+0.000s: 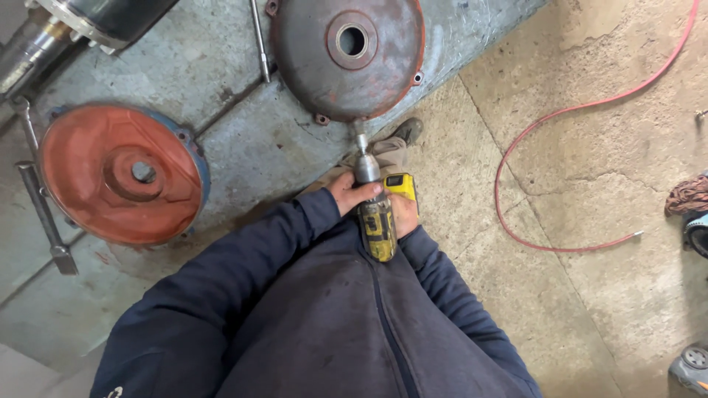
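Yellow and black power tool (377, 225) sits right in front of the person's body, held up close to the dark blue jacket (346, 324). Its silver nose (366, 168) points away from the person, toward the edge of a big grey round metal cover (346, 59). A thin bit sticks out of the nose and its tip is at the rim of that cover, near a small bolt ear. The left hand (352, 194) is wrapped around the front of the tool, just behind the silver nose, with the fingers curled over the top. The right hand (405, 214) is closed on the tool's handle side, mostly hidden behind the tool, so only a bit of it shows. Both hands are close together, one on each side of the tool. The grey cover has a round hole in its middle and lies on a grey metal table (243, 140). To the left on the same table lies a red round cover (122, 173) with a blue edge and a hole in the middle. A long metal bar (46, 214) lies beside the red cover. A thin red hose (560, 118) curls over the concrete floor (590, 280) on the right. One shoe (408, 130) peeks out below the tool.
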